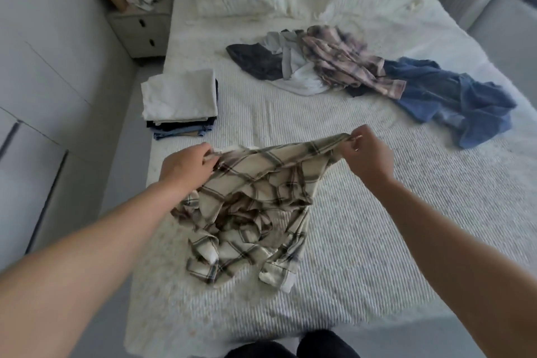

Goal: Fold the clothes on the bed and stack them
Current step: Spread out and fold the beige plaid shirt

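Holding up the cream plaid shirt mid-frame, so this looks like the spread-it-out step before folding. Left hand and right hand each pinch the top edge in curled fingers, and the rest droops crumpled onto the bed. Next it probably needs shaking flat. Folded stack sits left of centre, unfolded pile upper right.
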